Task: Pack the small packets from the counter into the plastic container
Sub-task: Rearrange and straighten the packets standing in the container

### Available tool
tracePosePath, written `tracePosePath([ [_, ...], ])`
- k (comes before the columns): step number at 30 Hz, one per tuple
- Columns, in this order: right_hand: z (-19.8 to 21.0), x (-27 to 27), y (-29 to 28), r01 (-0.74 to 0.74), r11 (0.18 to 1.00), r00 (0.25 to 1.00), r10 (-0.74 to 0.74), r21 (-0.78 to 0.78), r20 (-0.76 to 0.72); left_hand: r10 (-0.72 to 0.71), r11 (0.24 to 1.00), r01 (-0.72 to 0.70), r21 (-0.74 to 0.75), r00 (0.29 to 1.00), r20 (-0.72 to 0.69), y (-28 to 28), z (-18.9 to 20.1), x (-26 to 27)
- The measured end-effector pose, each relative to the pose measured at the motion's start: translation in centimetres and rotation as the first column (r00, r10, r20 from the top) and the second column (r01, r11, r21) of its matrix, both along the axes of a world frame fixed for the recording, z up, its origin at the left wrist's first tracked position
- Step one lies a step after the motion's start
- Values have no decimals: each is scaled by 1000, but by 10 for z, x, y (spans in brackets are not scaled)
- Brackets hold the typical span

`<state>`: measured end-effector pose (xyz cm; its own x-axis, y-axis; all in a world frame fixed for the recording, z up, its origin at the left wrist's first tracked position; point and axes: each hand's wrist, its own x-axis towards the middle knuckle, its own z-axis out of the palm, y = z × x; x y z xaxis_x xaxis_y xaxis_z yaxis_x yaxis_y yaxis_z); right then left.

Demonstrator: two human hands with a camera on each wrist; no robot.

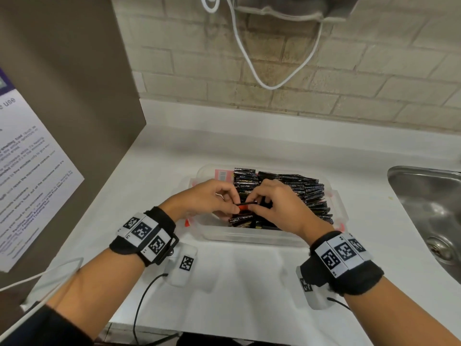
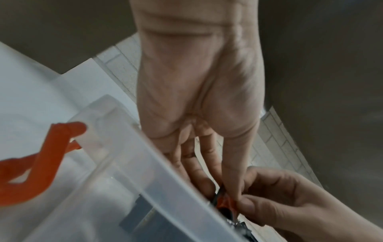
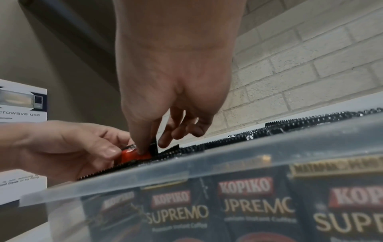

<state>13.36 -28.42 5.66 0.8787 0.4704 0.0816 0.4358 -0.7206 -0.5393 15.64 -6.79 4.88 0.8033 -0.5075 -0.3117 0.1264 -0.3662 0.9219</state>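
Near the middle of the head view, left hand (image 1: 202, 198) and right hand (image 1: 277, 203) meeting over the clear plastic container (image 1: 249, 237) on the white counter (image 1: 249, 283), thumbs and fingertips of both closed in a pinch on one small packet (image 1: 245, 206), black with a red patch, held just above the rows. Inside, black packets (image 1: 304, 193) standing on edge, packed tight toward the right side of the box. At the right edge of the frame, a steel sink (image 1: 429, 208); at the left, a printed notice (image 1: 30, 166) on a brown panel.
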Motion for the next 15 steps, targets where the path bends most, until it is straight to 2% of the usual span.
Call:
tracePosePath([
  [5, 8, 3, -2, 39, 998, 999, -37, 50, -29, 27, 999, -28, -43, 1000, -10, 5, 2, -5],
  [8, 10, 5, -4, 113, 981, 992, -103, 159, -72, 4, 1000, -4, -1, 999, 38, 5, 2, -6],
  [12, 11, 6, -2, 185, 944, 983, -173, 273, -66, 59, 998, -60, 15, 995, 85, 1, 0, -6],
  [15, 7, 5, -3, 201, 940, 980, -188, 275, -73, 115, 993, -115, -7, 987, 107, 0, -2, -4],
])
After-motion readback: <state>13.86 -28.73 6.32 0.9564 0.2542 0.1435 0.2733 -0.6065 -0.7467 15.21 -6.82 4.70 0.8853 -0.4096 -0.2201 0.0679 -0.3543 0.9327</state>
